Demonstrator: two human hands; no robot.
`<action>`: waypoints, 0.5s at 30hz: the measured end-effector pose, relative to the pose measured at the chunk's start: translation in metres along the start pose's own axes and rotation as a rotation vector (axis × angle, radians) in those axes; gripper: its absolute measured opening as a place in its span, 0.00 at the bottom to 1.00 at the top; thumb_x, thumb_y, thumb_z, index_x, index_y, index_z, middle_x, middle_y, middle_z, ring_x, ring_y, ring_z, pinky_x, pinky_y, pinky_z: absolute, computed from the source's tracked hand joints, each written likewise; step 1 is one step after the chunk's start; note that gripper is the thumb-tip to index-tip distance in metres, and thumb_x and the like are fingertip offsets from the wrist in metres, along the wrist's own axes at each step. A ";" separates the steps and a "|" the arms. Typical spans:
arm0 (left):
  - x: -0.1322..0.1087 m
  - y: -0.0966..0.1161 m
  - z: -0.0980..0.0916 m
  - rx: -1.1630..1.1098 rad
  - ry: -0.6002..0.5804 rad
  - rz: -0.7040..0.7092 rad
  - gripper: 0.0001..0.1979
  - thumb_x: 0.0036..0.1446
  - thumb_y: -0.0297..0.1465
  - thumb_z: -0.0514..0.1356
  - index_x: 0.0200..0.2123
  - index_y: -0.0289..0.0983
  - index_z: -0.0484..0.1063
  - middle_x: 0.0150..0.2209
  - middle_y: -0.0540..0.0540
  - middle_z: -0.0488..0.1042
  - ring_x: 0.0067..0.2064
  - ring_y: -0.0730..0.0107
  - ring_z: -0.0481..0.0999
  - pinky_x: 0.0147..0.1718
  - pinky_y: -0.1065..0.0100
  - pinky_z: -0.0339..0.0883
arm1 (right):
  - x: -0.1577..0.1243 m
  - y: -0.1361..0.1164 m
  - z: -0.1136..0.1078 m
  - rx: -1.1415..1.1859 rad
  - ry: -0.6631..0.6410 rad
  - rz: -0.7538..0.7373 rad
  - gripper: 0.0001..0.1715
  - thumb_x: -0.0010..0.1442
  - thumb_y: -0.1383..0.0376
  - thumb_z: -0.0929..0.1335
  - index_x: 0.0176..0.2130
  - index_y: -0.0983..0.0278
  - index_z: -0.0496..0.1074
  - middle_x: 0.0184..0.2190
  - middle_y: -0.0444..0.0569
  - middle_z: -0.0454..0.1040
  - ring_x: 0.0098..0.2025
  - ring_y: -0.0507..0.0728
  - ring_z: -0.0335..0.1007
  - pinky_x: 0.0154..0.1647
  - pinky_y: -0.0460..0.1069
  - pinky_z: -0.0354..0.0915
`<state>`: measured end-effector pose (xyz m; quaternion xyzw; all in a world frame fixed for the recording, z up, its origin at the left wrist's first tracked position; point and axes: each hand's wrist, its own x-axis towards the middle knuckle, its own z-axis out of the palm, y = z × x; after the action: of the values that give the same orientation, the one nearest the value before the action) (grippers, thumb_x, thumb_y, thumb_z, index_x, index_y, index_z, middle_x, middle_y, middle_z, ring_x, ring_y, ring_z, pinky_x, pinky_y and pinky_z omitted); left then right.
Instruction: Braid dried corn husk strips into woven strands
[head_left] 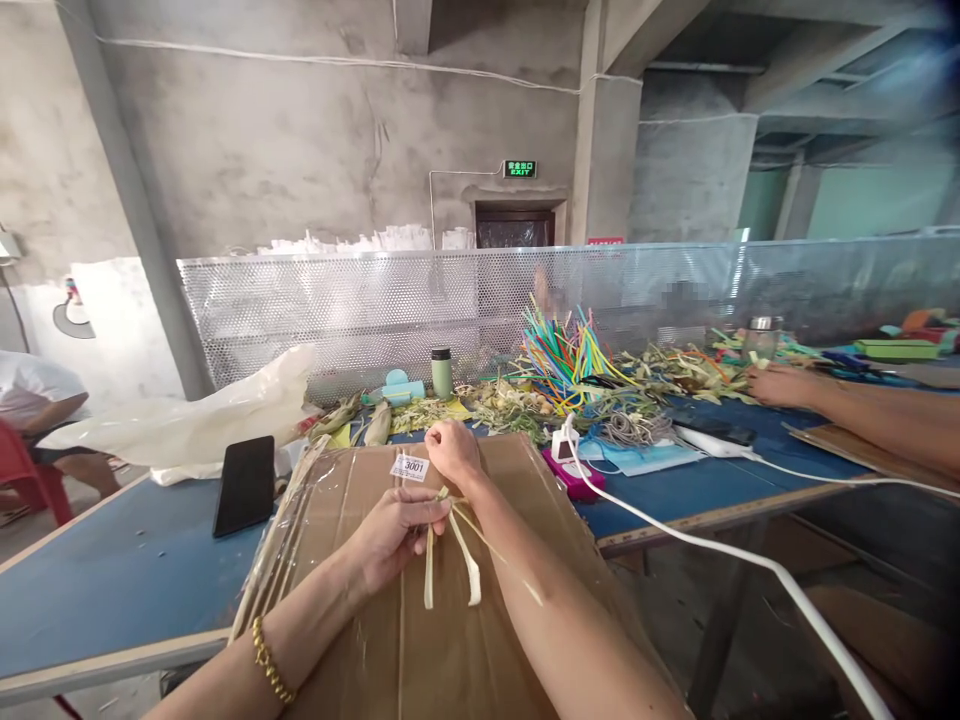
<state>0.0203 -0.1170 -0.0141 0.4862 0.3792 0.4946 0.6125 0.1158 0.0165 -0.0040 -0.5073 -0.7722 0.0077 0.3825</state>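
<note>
My left hand (394,537) pinches thin pale straw strips (450,545) whose loose ends hang down over a brown cardboard box (420,640). A gold bracelet is on that wrist. Closed in a fist just above, my right hand (452,453) grips the upper part of the same strips. Both hands are over the middle of the box's top. A small white label (409,467) reading 3001 is stuck on the box beside my right hand.
A black phone (244,484) lies on the blue table (112,580) to the left, near a white plastic bag (195,415). Coloured strips (570,350), a green bottle (442,373) and a white cable (720,550) lie behind and right. Another person's arm (847,400) rests at right.
</note>
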 end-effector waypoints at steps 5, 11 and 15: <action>0.006 0.012 -0.003 -0.028 -0.016 0.023 0.12 0.42 0.33 0.72 0.20 0.31 0.74 0.19 0.49 0.68 0.18 0.83 0.59 0.16 0.76 0.47 | 0.001 0.000 0.002 -0.005 0.007 -0.004 0.12 0.63 0.64 0.65 0.33 0.61 0.77 0.39 0.51 0.78 0.45 0.57 0.70 0.43 0.48 0.59; 0.011 0.034 0.006 0.017 -0.027 0.076 0.12 0.41 0.32 0.73 0.23 0.31 0.76 0.19 0.49 0.68 0.19 0.82 0.60 0.15 0.77 0.49 | 0.007 0.003 0.007 -0.008 -0.173 0.085 0.15 0.63 0.57 0.65 0.31 0.61 0.77 0.39 0.51 0.79 0.43 0.58 0.72 0.39 0.49 0.59; 0.008 0.042 0.009 0.030 -0.005 0.100 0.11 0.42 0.32 0.72 0.21 0.31 0.75 0.19 0.49 0.69 0.18 0.83 0.59 0.15 0.76 0.50 | 0.004 0.007 0.006 -0.003 -0.162 0.056 0.14 0.63 0.58 0.66 0.31 0.62 0.76 0.38 0.52 0.79 0.43 0.59 0.72 0.38 0.49 0.59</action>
<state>0.0201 -0.1099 0.0291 0.5152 0.3602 0.5176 0.5805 0.1164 0.0256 -0.0085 -0.5268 -0.7863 0.0583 0.3176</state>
